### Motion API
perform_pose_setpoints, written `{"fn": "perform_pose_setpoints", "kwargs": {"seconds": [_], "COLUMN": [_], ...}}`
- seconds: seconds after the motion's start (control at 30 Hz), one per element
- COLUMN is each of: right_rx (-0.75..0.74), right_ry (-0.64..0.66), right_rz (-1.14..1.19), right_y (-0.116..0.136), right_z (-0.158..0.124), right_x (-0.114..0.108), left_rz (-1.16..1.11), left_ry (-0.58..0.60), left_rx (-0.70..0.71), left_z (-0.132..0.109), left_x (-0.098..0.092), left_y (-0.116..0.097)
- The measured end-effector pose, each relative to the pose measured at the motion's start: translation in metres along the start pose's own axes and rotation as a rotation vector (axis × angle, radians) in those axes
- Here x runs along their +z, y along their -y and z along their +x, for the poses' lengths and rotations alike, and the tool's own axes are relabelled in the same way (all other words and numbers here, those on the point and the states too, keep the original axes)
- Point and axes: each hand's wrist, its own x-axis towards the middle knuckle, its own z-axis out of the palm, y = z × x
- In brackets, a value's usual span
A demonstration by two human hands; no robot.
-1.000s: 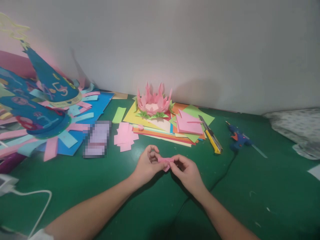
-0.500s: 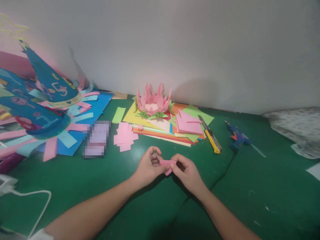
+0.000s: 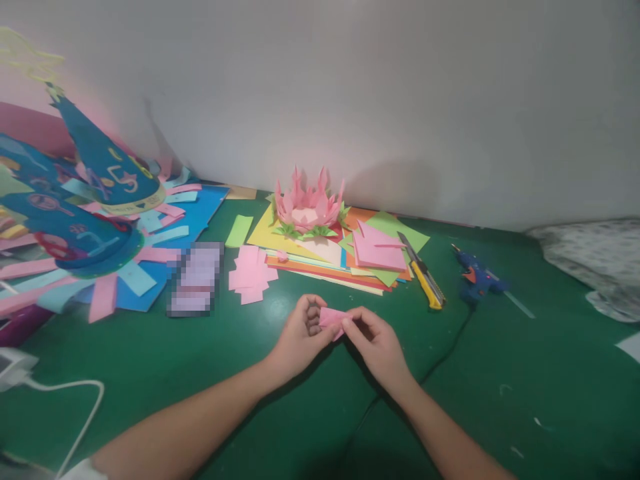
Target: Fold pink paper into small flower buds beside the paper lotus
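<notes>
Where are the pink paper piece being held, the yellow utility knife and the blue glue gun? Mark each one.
pink paper piece [image 3: 330, 317]: head view, on its flat upper face.
yellow utility knife [image 3: 427, 283]: head view, on its yellow handle.
blue glue gun [image 3: 476, 275]: head view, on its blue body.

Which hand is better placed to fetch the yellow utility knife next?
Right, probably. The right hand lies nearer the yellow utility knife; the left hand would have to cross over. Both pinch the pink paper piece.
</notes>
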Motion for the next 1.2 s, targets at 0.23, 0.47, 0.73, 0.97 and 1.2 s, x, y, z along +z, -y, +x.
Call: {"fn": "perform_pose_setpoints", "kwargs": {"seconds": [0.23, 0.47, 0.73, 0.97, 1.2], "right_rx": [-0.226, -0.277, -0.323, -0.335, -0.342], "right_ry": [-0.095, -0.125, -0.114, -0.105, -0.114], "right_rz": [-0.126, -0.208, -0.222, -0.172, -0.163], "right_y": [-0.001, 0.000, 0.000, 0.003, 0.002], "right_z": [0.000, -0.002, -0.003, -0.003, -0.004], "right_x": [0.001, -0.002, -0.003, -0.002, 0.000], "left_rz": [0.108, 0.174, 0.153, 0.141, 0.103], "left_ry": [-0.010, -0.007, -0.033, -0.057, -0.050], "left_rx": [0.019, -0.021, -0.073, -0.086, -0.117], "left_z": [-0.001, -0.001, -0.002, -0.001, 0.000], "left_x": [0.000, 0.000, 0.000, -0.002, -0.005], "left_y": [-0.004, -0.003, -0.008, -0.011, -0.013]}}
